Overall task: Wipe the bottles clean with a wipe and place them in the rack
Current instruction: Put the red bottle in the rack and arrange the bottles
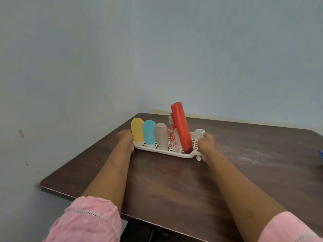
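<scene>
Both hands are holding the white rack [163, 151] by its ends. The left hand [125, 139] is curling its fingers round the left end, just beside the yellow bottle [137, 130]. The right hand [206, 144] is gripping the right end, near the small cup-like corner piece. The rack seems to be resting on the table [174, 182], though I cannot tell whether it is being lifted slightly.

Five bottles are standing in it in a row: yellow, then a blue bottle [149, 132], a grey bottle [161, 135], a clear bottle with red print [172, 136] and a tall red bottle [181, 126]. The red one is tilting, with its top leaning left against the clear one. No wipe is showing and no bottle is lying outside the rack, so the task looks nearly finished, with the rack only being shifted or squared.

Doing this well probably means keeping both ends level and moving slowly, since the leaning red bottle looks the likeliest to topple.

The table is dark brown wood, with pale dusty streaks [244, 154] showing on its right side. It is sitting in a corner of plain blue-grey walls [157, 49]. Something blue [320, 152] is peeking in at the right edge, too cut off to name.
</scene>
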`<state>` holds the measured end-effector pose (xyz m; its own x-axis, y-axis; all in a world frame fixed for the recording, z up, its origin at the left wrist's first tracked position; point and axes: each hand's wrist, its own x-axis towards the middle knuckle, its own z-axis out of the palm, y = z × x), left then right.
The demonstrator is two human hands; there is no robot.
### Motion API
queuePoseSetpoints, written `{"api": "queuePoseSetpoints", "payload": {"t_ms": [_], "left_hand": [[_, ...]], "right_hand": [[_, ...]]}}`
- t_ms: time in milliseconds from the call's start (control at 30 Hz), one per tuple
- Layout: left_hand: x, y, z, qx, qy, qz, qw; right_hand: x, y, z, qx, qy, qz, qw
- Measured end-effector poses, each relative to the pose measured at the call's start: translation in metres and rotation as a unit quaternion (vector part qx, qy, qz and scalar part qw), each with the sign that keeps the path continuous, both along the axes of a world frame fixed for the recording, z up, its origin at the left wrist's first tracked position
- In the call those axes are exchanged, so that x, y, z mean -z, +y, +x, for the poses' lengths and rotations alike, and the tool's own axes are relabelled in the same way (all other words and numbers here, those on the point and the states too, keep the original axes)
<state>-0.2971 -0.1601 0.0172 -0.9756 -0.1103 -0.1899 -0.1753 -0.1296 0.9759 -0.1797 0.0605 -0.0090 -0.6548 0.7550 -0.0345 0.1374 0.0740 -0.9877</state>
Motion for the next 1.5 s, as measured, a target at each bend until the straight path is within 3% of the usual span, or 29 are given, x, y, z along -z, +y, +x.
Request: {"api": "queuePoseSetpoints", "payload": {"t_ms": [167, 233, 333, 400, 533, 633, 700, 833, 1233, 1367, 1500], "left_hand": [[0.0, 0.043, 0.017, 0.04, -0.005, 0.021, 0.999], [0.001, 0.057, 0.023, 0.048, 0.0, 0.024, 0.999], [0.004, 0.073, 0.035, 0.053, 0.028, 0.025, 0.998], [0.006, 0.08, 0.038, 0.032, 0.033, 0.011, 0.999], [0.006, 0.083, 0.042, 0.009, 0.036, -0.024, 0.999], [0.006, 0.083, 0.045, 0.016, 0.046, -0.063, 0.997], [0.006, 0.083, 0.044, 0.027, 0.054, -0.09, 0.994], [0.007, 0.087, 0.043, 0.047, 0.051, -0.121, 0.99], [-0.005, 0.141, 0.038, 0.149, 0.028, -0.095, 0.984], [-0.011, 0.161, 0.003, 0.247, -0.019, -0.116, 0.962], [-0.025, 0.182, -0.023, 0.369, -0.049, -0.158, 0.915]], "right_hand": [[-0.009, 0.036, 0.037, 0.023, -0.011, 0.033, 0.999], [-0.012, 0.047, 0.05, 0.03, -0.042, 0.173, 0.984], [-0.023, 0.051, 0.065, -0.069, -0.087, 0.46, 0.881], [-0.032, 0.046, 0.066, -0.152, -0.131, 0.53, 0.824], [-0.03, 0.052, 0.056, -0.205, -0.201, 0.506, 0.814], [-0.025, 0.056, 0.052, -0.159, -0.238, 0.584, 0.76], [-0.024, 0.056, 0.05, -0.139, -0.26, 0.596, 0.746], [-0.023, 0.06, 0.05, -0.123, -0.281, 0.579, 0.756], [-0.023, 0.129, 0.051, -0.096, -0.284, 0.57, 0.765], [-0.024, 0.171, 0.03, -0.092, -0.294, 0.569, 0.762], [-0.03, 0.203, 0.008, -0.105, -0.316, 0.559, 0.76]]}}
